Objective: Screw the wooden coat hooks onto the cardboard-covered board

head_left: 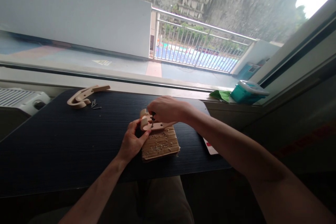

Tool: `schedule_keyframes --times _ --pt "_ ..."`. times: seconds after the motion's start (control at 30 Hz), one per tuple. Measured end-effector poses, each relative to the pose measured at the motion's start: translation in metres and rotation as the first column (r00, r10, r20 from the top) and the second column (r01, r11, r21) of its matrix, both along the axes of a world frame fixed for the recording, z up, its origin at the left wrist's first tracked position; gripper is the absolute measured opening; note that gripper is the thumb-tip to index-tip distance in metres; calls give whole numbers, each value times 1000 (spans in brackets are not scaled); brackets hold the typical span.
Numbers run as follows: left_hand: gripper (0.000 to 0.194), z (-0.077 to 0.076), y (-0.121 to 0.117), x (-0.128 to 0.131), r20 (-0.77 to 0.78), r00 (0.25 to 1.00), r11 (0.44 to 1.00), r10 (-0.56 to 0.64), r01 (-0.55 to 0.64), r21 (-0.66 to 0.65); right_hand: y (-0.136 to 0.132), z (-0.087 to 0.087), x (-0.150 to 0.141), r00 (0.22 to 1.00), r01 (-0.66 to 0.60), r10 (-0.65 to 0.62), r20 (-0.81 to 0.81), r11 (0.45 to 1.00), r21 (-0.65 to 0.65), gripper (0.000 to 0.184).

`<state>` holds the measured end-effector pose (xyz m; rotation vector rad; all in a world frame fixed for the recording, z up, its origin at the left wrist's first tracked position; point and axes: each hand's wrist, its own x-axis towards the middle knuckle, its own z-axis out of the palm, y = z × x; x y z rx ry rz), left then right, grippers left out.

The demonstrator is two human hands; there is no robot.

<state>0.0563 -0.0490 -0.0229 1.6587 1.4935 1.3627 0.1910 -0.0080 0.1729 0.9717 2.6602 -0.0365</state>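
Observation:
My right hand [164, 107] is wrapped round a screwdriver [152, 120] that points down. Its tip meets a hole or screw head in a pale curved wooden hook [157, 126]. Most of the handle is hidden in my fist. From the left, my left hand [131, 140] grips the hook's rounded end, thumb at the near edge and fingers behind. A second wooden piece shows just beyond, partly covered by my right hand. Under them lies a pad of corrugated cardboard [161, 145] with a torn, pitted top.
Farther back on the dark table [65, 147] lie more curved wooden hooks [81, 98] beside several loose screws [95, 105]. A flat card-like object [210, 146] sits at the right edge. On the window sill are a green cloth [219, 95] and a teal box [248, 92].

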Motion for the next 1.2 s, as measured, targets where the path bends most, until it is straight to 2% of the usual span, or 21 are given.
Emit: schedule_keyframes --times 0.27,0.5,0.6,0.83,1.03,1.2 --pt "45 -2 0 0 17 1000 1000 -9 9 -8 4 -5 6 989 137 -138 -43 990 -44 27" --pt "42 -3 1 -1 -19 1000 1000 8 -7 10 -1 0 2 993 119 -120 21 992 35 31" --pt "42 -4 2 0 -18 1000 1000 3 -3 5 -1 1 2 996 83 -84 24 995 46 26" --pt "43 -5 2 -1 4 1000 1000 5 -5 4 4 -6 4 995 95 -96 35 995 35 21" --pt "43 -4 1 -1 10 1000 1000 3 -3 -7 3 -11 3 993 114 -114 -4 992 53 29" --pt "43 -4 1 -1 3 1000 1000 4 -4 6 -1 -5 2 991 130 -131 5 991 43 32"
